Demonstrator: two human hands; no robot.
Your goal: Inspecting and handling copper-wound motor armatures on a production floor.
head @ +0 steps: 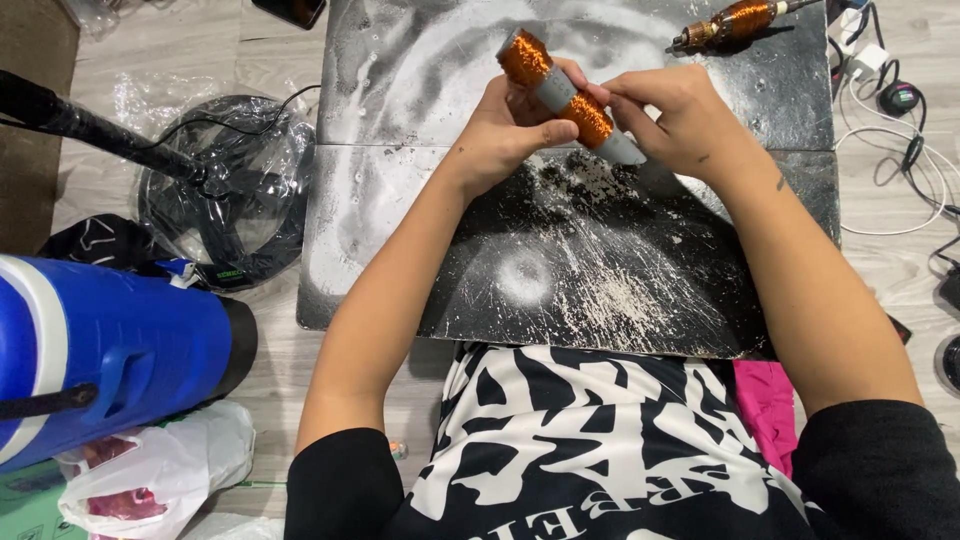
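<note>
- Left hand (515, 125) and right hand (680, 120) both closed around copper-wound grey coil (565, 92), upper centre, above black worktop (560, 280).
- Second coil (735, 20) lies upper right.
- Blue jug (110, 350) at left; white plastic bag (160, 475) lower left.

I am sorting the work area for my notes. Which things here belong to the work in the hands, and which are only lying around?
In the work:
- copper wire coil, held by left hand and right hand
- black board under the hands

Lying about:
- second copper coil at the board's far edge
- blue jug
- fan in plastic wrap
- white cables
- plastic bag
</note>
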